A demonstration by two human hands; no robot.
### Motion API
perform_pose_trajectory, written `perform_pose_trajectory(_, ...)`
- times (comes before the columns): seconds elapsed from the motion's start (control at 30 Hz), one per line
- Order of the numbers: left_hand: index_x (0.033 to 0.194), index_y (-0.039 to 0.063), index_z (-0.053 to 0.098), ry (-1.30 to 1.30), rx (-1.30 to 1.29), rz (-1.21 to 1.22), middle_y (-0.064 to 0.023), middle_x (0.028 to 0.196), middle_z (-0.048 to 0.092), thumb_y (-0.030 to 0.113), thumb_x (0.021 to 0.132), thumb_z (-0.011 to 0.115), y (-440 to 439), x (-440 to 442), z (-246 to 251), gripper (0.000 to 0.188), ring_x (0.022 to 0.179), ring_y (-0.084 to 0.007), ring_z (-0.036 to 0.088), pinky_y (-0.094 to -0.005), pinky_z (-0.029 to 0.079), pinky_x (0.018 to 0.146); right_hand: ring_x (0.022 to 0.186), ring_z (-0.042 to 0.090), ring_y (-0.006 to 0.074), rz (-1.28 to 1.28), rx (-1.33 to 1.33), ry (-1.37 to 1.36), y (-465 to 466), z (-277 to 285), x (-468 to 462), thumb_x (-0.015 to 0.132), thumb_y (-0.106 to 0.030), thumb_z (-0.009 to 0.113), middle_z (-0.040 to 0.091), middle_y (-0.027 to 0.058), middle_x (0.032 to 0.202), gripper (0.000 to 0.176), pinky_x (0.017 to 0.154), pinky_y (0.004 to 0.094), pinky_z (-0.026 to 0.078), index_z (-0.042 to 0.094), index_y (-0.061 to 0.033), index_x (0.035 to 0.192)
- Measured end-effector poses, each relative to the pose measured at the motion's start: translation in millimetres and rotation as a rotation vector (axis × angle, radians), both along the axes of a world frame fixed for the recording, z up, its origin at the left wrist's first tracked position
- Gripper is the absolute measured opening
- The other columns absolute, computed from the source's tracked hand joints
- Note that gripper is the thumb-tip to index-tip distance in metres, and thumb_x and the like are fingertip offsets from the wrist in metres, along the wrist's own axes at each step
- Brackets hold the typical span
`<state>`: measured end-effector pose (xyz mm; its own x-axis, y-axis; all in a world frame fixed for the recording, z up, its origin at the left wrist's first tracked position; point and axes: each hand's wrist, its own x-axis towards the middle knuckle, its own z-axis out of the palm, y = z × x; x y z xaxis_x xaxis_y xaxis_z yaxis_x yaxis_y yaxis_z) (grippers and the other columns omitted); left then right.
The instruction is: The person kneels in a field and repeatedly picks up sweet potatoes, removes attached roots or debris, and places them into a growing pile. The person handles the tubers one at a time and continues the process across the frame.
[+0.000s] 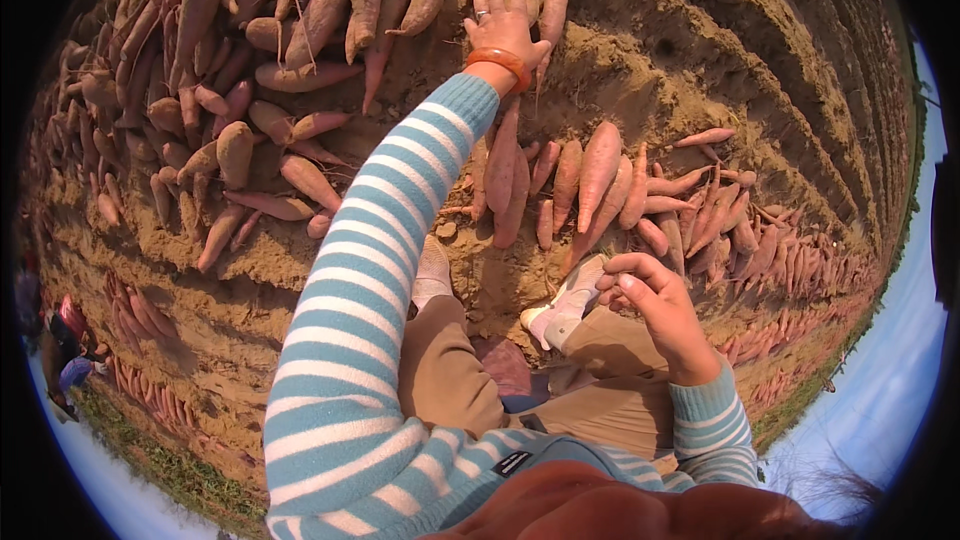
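My left hand (506,34) reaches out at the upper middle, palm down, wearing a ring and an orange bangle. Its fingers lie spread over a sweet potato (529,3), and the palm hides whether they grip it. Another sweet potato (554,13) sits just right of these fingers. My right hand (656,304) is raised above my right leg, its fingers loosely curled and apart from the thumb, with nothing visible in them. Beyond it, a row of sweet potatoes (600,165) lies side by side on the soil, with several more under my left forearm.
A large heap of soil-covered sweet potatoes (225,75) spreads over the upper left. Ridged soil (675,22) rises at the upper right. My shoes (574,292) stand close to the near row. Another person (71,360) is at the far left edge.
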<state>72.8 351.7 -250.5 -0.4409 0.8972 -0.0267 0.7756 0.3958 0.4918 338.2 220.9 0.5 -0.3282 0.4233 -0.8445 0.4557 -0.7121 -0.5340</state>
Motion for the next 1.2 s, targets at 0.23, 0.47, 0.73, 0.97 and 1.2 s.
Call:
perform_pose_trajectory(0.23,0.134,0.023,0.059,0.022,0.311,-0.108,-0.0025,0.132,0.059,0.002,0.073,0.066,-12.4,-24.4,-48.7,0.064,0.128,-0.0328,0.049,-0.0428,0.049,0.094,0.093,0.063,0.0119,-0.014,0.034,-0.016,0.0,-5.6,13.6,0.1,-0.021,0.058,0.067,0.0066,0.106,0.027,0.083,0.0274,0.05,0.06,-0.0008,0.119)
perform_pose_trajectory(0.47,0.131,0.011,0.062,-0.327,0.396,-0.262,-0.01,0.133,0.06,-0.007,0.074,0.059,-128.2,3.6,-10.7,0.06,0.122,-0.0345,0.054,-0.0412,0.049,0.099,0.093,0.063,0.013,0.004,0.039,0.007,5.3,3.0,11.1,0.1,-0.02,0.058,0.067,0.0071,0.106,0.028,0.084,0.0289,0.051,0.06,0.0,0.12)
perform_pose_trajectory(0.73,0.128,0.004,0.062,-0.441,0.086,-0.454,-0.0178,0.146,0.047,0.001,0.072,0.058,-221.9,8.9,-4.0,0.055,0.143,-0.043,0.034,-0.0518,0.031,0.115,0.094,0.063,0.0127,0.027,0.054,-0.006,5.6,0.4,15.3,0.1,-0.021,0.058,0.067,0.0071,0.106,0.029,0.085,0.0289,0.05,0.06,-0.0001,0.12)
perform_pose_trajectory(0.97,0.14,0.007,0.049,-0.152,0.317,-0.268,-0.0187,0.147,0.043,0.022,0.08,0.07,-48.4,8.2,-8.0,0.066,0.137,-0.037,0.041,-0.0517,0.036,0.109,0.094,0.062,0.0115,0.006,-0.01,-0.009,6.9,-5.8,8.8,0.101,-0.021,0.058,0.067,0.0056,0.106,0.028,0.083,0.0276,0.05,0.06,-0.0014,0.12)
perform_pose_trajectory(1.2,0.14,0.009,0.05,0.0,0.297,-0.218,-0.0139,0.143,0.052,0.009,0.086,0.061,9.9,21.9,-74.7,0.056,0.133,-0.0324,0.048,-0.0477,0.042,0.106,0.093,0.062,0.0111,0.022,0.026,-0.025,4.5,-11.1,12.5,0.101,-0.02,0.057,0.067,0.0059,0.106,0.027,0.084,0.0276,0.05,0.06,-0.0013,0.12)
